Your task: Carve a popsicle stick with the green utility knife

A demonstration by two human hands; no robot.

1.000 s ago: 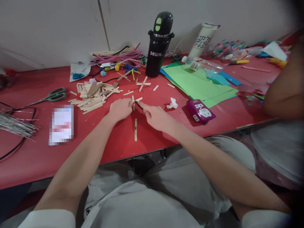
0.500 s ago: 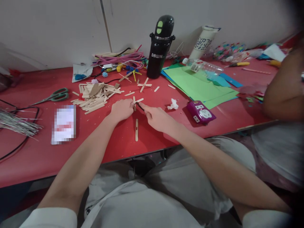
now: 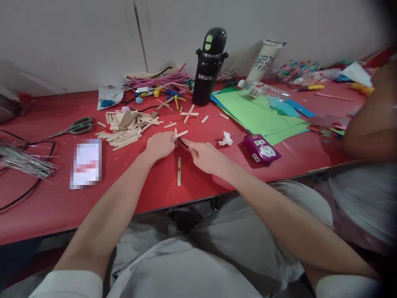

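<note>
My left grip pinches flat wooden sticks in front of black flask; right grip wraps slim dark tool. Farther in front of flask, round-ended stick on smooth red counter. Flask upright, lidded, contents hidden on my feed; clear plastic bottle right of it.

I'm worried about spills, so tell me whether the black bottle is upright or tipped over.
Upright: the black bottle stands on its base on the red table, with its rounded lid at the top.
</note>
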